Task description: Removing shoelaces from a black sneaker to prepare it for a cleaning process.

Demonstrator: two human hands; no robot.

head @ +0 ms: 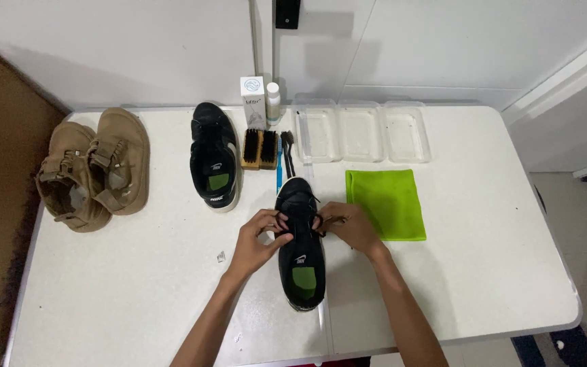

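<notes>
1. A black sneaker (300, 245) lies at the lower centre of the frame on the white worktop (137, 285), toe pointing to the top of the frame, its green insole visible at the heel end.
2. The left hand (258, 239) rests against the left side of this sneaker at the lace area; its fingers are closed together on the lace.
3. The right hand (348, 224) rests against the right side of the same area; its fingers are likewise pinched on the lace.
4. A second black sneaker (215, 155) lies apart, at the upper centre-left of the frame.
5. A pair of tan shoes (94, 168) lies at the left edge of the worktop, the two touching each other.
6. A green cloth (386, 204) lies flat just to the right of the right hand.
7. Two wooden brushes (259, 148) and two thin brushes (284, 156) lie above the held sneaker.
8. A white box (252, 94) and a small bottle (274, 102) stand at the back edge.
9. Three clear trays (361, 132) sit in a row at the upper right of centre.
</notes>
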